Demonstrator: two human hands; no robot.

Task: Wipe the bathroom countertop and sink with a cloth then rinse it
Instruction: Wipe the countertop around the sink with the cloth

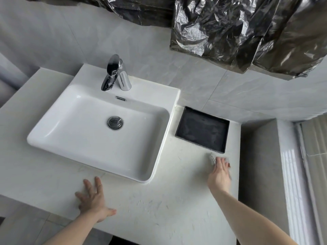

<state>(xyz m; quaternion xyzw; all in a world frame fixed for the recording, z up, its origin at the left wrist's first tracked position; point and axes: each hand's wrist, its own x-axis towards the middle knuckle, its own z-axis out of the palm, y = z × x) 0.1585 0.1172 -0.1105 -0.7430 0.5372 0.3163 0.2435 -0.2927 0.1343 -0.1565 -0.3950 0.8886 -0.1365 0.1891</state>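
A white rectangular sink (58, 145) sits on the pale marbled countertop (169, 206), with a chrome faucet (113, 73) at its back and a round drain plug (115, 122) in the basin. My right hand (220, 174) presses flat on a small grey cloth (212, 157) on the counter, right of the sink and just in front of a black tray. Most of the cloth is hidden under the palm. My left hand (92, 200) rests on the counter's front edge below the sink, fingers spread, holding nothing.
A shallow black tray (180, 128) lies on the counter between the sink and the right edge. Crumpled black plastic sheeting (238, 32) hangs over the wall above. The counter ends at a grey side wall (258, 165) on the right.
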